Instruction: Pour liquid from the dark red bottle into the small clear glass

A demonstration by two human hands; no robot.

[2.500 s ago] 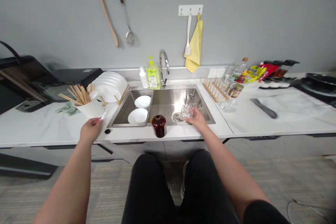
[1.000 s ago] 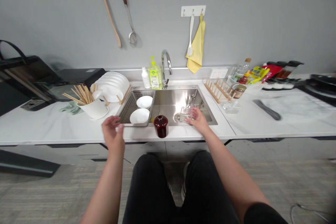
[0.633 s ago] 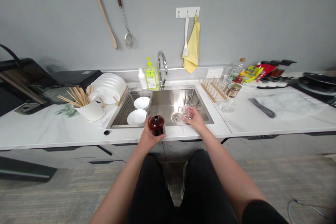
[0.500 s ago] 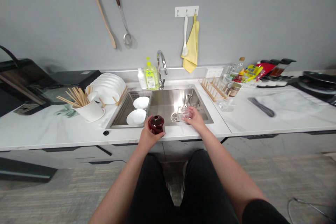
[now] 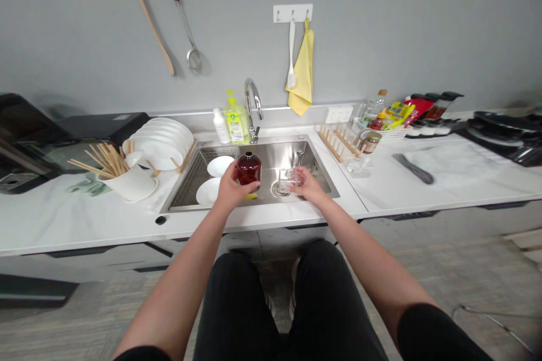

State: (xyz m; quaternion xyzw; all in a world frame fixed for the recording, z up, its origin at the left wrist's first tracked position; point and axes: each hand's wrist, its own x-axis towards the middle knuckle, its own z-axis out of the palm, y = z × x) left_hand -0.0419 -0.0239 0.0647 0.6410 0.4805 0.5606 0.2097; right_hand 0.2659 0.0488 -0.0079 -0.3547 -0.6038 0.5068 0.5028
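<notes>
My left hand (image 5: 231,187) is wrapped round a dark red glass bottle (image 5: 249,169) with a small open neck, held upright over the front of the sink. Fingers of my right hand (image 5: 308,185) grip a clear, square-sided glass cup (image 5: 288,180) above the sink drain. Bottle and cup are apart, with a gap between them. Under the bottle a bit of something yellow (image 5: 250,196) shows, mostly hidden. White bowls (image 5: 209,192) sit in the sink's left side, close to my left hand.
The steel sink (image 5: 271,152) has a tap (image 5: 253,107) behind it, beside a green-yellow soap bottle (image 5: 236,124). Left of it stand racked white plates (image 5: 158,144) and a white chopstick holder (image 5: 131,183). A wooden rack (image 5: 342,144) and jar (image 5: 371,142) stand to the right.
My left hand has moved the red bottle forward and up, from the sink's front edge to over the basin. The yellow thing has come into sight. My right hand still holds the cup.
</notes>
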